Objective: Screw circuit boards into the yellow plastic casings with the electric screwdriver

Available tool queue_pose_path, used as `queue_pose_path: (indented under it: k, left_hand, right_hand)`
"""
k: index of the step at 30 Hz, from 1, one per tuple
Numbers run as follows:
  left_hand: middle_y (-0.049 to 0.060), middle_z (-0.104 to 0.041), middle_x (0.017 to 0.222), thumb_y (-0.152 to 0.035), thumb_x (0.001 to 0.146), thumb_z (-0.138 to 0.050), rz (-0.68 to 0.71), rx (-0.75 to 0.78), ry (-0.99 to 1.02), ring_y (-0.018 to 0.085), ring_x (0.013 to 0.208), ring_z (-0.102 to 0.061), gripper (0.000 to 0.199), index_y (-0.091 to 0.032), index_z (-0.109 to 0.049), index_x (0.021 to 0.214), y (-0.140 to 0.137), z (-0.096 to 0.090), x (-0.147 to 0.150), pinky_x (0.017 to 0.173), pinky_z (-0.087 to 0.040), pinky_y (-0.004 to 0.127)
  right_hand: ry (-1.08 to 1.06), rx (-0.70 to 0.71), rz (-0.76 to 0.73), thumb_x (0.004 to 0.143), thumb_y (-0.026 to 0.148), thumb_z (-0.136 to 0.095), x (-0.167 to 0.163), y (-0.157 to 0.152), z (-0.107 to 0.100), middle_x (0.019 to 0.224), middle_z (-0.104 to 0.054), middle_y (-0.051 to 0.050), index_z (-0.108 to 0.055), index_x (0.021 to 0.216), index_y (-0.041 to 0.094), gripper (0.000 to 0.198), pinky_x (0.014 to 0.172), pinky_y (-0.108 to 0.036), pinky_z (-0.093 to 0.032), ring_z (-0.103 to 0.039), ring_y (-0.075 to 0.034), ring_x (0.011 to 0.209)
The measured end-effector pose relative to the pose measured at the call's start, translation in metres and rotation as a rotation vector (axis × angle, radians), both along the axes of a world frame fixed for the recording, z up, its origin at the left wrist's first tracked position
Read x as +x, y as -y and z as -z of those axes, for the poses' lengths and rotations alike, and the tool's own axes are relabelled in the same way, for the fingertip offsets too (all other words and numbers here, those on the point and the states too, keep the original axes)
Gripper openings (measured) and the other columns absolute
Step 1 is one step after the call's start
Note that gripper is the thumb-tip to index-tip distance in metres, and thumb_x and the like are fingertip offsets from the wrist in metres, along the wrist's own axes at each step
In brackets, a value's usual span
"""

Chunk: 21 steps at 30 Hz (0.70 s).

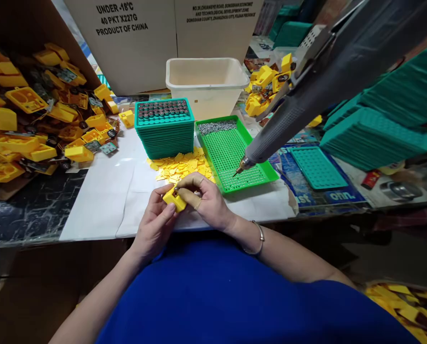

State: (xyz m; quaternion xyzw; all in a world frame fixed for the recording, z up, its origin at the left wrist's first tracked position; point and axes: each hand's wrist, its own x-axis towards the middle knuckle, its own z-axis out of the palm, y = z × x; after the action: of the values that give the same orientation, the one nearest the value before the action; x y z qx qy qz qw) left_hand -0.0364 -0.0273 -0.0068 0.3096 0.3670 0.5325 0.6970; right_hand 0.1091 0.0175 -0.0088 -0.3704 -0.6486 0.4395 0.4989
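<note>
Rightward of the yellow casing (175, 200), grey screwdriver (274, 131) before green tray (223, 153).

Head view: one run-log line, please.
left hand: holding small yellow plastic casing | right hand: at casing's far end | beyond: loose flat yellow plastic pieces | right: shallow green perforated plastic tray

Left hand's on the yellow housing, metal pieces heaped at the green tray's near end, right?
Wrong end: the head view shows the metal pieces heaped at the far end of the green tray. The left hand is on the yellow housing.
</note>
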Motion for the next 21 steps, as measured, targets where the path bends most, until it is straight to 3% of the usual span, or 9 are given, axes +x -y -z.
queue_pose_path:
  k: [4, 8, 10, 14, 17, 21]
  left_hand:
    - [0.0, -0.066, 0.11, -0.027, 0.085, -0.071, 0.023, 0.077, -0.174, 0.012, 0.096, -0.06, 0.036, -0.029, -0.061, 0.119, 0.003, 0.006, -0.007, 0.084, -0.047, 0.021]
    - [0.004, -0.065, 0.122, -0.028, 0.086, -0.069, 0.087, 0.056, -0.15, 0.018, 0.107, -0.061, 0.036, -0.026, -0.06, 0.12, 0.002, 0.006, -0.01, 0.088, -0.049, 0.027]
    - [0.006, -0.067, 0.119, -0.032, 0.086, -0.067, 0.105, -0.023, -0.037, 0.021, 0.106, -0.064, 0.032, -0.023, -0.06, 0.117, 0.0, 0.003, -0.009, 0.087, -0.052, 0.031]
    - [0.011, -0.073, 0.104, -0.029, 0.086, -0.065, 0.09, -0.135, 0.013, 0.026, 0.098, -0.071, 0.022, -0.017, -0.058, 0.103, -0.004, -0.007, -0.006, 0.083, -0.056, 0.039]
    - [0.009, -0.074, 0.094, -0.02, 0.082, -0.063, 0.079, -0.144, -0.011, 0.025, 0.09, -0.073, 0.017, -0.017, -0.056, 0.098, -0.005, -0.011, -0.005, 0.076, -0.057, 0.036]
    - [0.007, -0.074, 0.091, -0.019, 0.08, -0.063, 0.073, -0.13, -0.009, 0.024, 0.087, -0.073, 0.018, -0.017, -0.056, 0.097, -0.005, -0.009, -0.006, 0.074, -0.058, 0.036]
  right_hand:
    - [0.165, -0.09, -0.215, 0.08, 0.019, -0.067, 0.013, -0.007, -0.014, 0.083, -0.059, 0.0, -0.063, 0.078, 0.017, 0.005, 0.071, -0.024, -0.046, -0.056, -0.01, 0.077]
    - [0.342, -0.093, -0.241, 0.08, 0.017, -0.068, 0.018, -0.012, -0.032, 0.079, -0.063, 0.001, -0.063, 0.079, 0.015, 0.005, 0.07, -0.024, -0.046, -0.057, -0.01, 0.073]
    - [0.388, 0.052, -0.129, 0.084, 0.019, -0.065, 0.017, -0.019, -0.041, 0.082, -0.067, -0.001, -0.066, 0.084, 0.015, 0.003, 0.073, -0.025, -0.048, -0.06, -0.011, 0.077]
    - [0.665, 0.337, 0.281, 0.093, 0.019, -0.054, 0.013, -0.054, -0.064, 0.1, -0.068, -0.008, -0.07, 0.103, 0.014, 0.02, 0.084, -0.033, -0.047, -0.062, -0.018, 0.091]
    - [0.914, 0.295, 0.42, 0.095, 0.018, -0.048, 0.008, -0.094, -0.083, 0.105, -0.067, -0.011, -0.07, 0.109, 0.013, 0.027, 0.084, -0.036, -0.046, -0.062, -0.02, 0.092]
    - [1.152, 0.17, 0.425, 0.094, 0.023, -0.051, 0.001, -0.134, -0.101, 0.105, -0.068, -0.014, -0.071, 0.11, 0.011, 0.029, 0.084, -0.037, -0.045, -0.061, -0.022, 0.094]
